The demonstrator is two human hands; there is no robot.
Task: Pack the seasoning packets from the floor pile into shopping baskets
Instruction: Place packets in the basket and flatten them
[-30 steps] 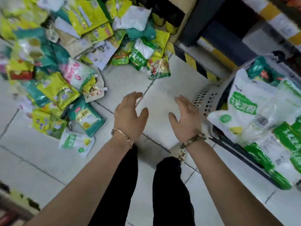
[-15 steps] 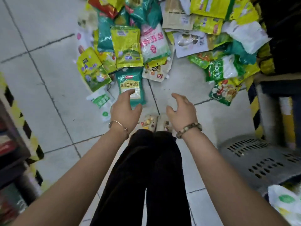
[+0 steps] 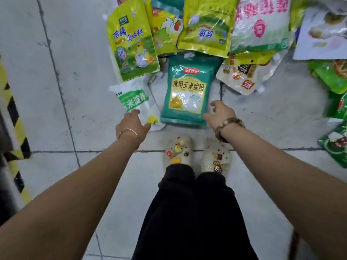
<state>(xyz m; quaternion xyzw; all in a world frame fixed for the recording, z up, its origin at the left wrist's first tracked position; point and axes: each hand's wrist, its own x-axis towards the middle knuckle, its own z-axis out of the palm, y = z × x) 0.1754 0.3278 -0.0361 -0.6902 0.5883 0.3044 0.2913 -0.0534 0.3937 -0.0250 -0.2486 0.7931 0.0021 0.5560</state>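
Observation:
A teal corn starch packet [image 3: 187, 91] lies flat on the tiled floor just ahead of my feet. To its left lies a white and green starch packet [image 3: 134, 99]. My left hand [image 3: 132, 124] reaches down over the near end of the white packet, fingers relaxed and empty. At the teal packet's near right corner is my right hand [image 3: 218, 114], fingers loosely spread and holding nothing. Behind these packets the pile continues with a yellow-green seasoning packet [image 3: 131, 40], another yellow packet [image 3: 206, 25] and a white and pink packet [image 3: 261, 25]. No shopping basket is in view.
My two pale clogs [image 3: 178, 152] stand right below the teal packet. Green packets [image 3: 334, 76] lie along the right edge. A yellow and black striped edge [image 3: 13, 117] runs down the left side. Bare tile lies between it and the pile.
The view swung from the basket on the right to the pile, which is now much closer. Both hands have dropped toward the teal and white packets at my feet.

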